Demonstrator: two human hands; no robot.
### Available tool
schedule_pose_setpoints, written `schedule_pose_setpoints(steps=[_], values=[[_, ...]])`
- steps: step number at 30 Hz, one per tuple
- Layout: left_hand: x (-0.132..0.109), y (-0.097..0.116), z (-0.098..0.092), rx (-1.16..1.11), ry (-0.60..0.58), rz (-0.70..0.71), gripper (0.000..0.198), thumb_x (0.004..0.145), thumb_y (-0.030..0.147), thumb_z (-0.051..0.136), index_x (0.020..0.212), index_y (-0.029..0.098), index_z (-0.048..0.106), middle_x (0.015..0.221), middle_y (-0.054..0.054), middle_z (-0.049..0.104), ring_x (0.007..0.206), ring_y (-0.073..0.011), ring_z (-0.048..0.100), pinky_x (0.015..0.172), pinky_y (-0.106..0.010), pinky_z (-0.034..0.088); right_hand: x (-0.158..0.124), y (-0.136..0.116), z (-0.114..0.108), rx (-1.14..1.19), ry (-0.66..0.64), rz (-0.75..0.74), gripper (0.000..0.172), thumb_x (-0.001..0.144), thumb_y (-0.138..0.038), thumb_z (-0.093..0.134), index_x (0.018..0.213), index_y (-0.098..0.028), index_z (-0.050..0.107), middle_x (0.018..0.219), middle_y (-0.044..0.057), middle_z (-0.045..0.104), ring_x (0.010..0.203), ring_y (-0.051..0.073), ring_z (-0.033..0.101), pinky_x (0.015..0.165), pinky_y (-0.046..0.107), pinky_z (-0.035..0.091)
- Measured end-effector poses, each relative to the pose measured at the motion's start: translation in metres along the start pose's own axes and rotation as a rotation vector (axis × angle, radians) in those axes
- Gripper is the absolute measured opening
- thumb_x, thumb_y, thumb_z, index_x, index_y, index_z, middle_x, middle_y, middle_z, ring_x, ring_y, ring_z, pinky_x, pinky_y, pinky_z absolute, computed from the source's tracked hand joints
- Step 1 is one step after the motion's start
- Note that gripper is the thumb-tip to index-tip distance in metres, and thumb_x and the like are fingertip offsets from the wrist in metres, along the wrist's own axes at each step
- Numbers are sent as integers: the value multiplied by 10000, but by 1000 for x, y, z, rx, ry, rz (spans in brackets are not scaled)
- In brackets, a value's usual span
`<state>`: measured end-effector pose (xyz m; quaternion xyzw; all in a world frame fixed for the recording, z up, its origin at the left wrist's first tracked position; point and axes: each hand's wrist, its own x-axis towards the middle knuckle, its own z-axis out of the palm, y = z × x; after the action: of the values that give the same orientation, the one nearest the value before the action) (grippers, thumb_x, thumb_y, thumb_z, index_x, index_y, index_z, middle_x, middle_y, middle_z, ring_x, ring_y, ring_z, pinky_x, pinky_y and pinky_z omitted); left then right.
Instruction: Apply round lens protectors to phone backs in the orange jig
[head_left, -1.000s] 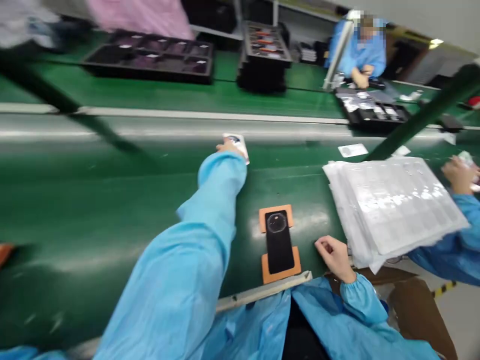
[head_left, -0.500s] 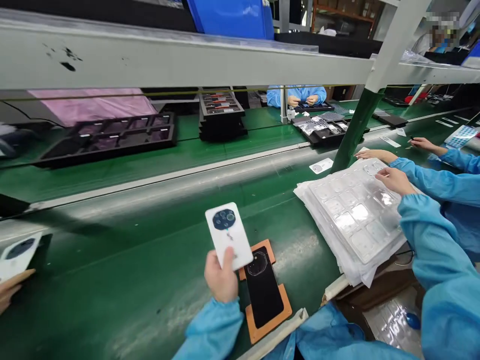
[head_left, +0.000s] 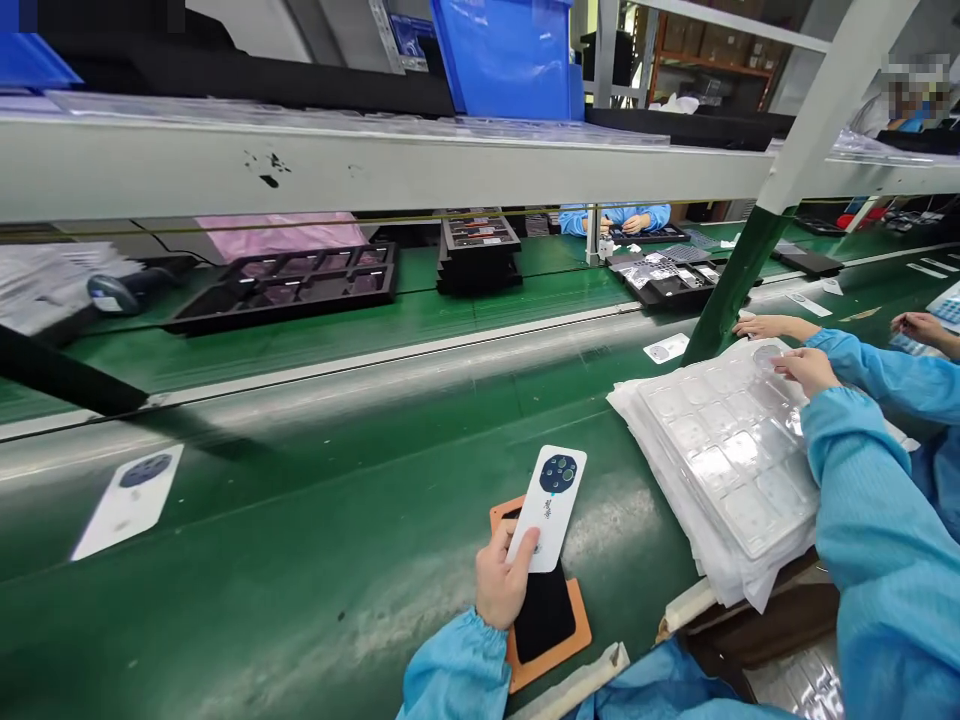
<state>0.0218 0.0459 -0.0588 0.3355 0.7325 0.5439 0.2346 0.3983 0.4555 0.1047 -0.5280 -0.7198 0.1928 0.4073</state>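
My left hand (head_left: 501,580) grips the lower part of a white panel (head_left: 553,500) with a dark camera-shaped patch, thumb on its face. The panel hangs above an orange fixture (head_left: 574,640) that holds a black phone-shaped piece (head_left: 546,615), hiding its upper part. On the right, my right hand (head_left: 811,370) has its fingers pinched on a small clear piece (head_left: 766,354) at the top of a clear plastic tray (head_left: 739,450). That tray lies on a stack of white sheets (head_left: 679,500).
Another white panel (head_left: 131,500) lies on the green surface at left, and one (head_left: 666,348) near the green post (head_left: 739,285). A person's hand (head_left: 772,326) rests beyond the tray. Black trays (head_left: 292,290) stand across the belt.
The view has swung left. My left hand has brought the white panel right, over the orange fixture, and tilted it. The hand at the far left is gone, and its panel now lies on the surface.
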Motion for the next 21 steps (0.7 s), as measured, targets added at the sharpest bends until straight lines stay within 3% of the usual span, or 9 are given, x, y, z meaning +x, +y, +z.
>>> schedule_pose_setpoints(steps=[3,7,11,14,17,21], values=[[-8,-3,10,-17,-7,41,327,864,547,622,766,236,652,651,0,685,549,-194,604,549,-293,445,-28,-18,-5,130,-24,156,363,791,-411,803,743,-193,517,715,59,659,628,124,658,633,288,513],[-13,-1,29,-93,-104,72,349,849,544,644,764,206,649,594,8,659,505,-166,595,513,-259,429,-89,-67,-5,360,-153,204,413,734,-399,884,985,-174,644,812,24,675,704,132,685,700,252,575],[-11,13,39,-261,-133,3,390,822,552,713,735,185,613,621,8,647,542,-135,579,538,-232,426,-166,-122,25,415,-332,153,425,752,-440,889,1067,-206,725,848,15,695,675,146,697,672,273,617],[-2,23,28,-528,12,-110,513,741,620,798,723,182,531,628,28,600,539,-102,544,525,-204,436,-214,-141,71,397,-472,-48,299,867,-441,791,1073,-227,751,952,43,737,752,180,737,710,326,659],[6,26,-1,-715,155,-207,590,691,652,839,814,197,484,623,57,567,481,-86,533,441,-178,423,-253,-137,128,283,-500,-375,188,993,-324,641,1102,-247,773,1045,66,760,901,197,758,802,330,665],[-1,26,-51,-677,231,-304,635,679,609,869,990,222,474,729,58,625,518,-115,609,368,-176,456,-283,-115,192,169,-511,-773,331,1034,-155,503,1231,-256,749,1196,74,765,1104,205,746,973,341,639]])
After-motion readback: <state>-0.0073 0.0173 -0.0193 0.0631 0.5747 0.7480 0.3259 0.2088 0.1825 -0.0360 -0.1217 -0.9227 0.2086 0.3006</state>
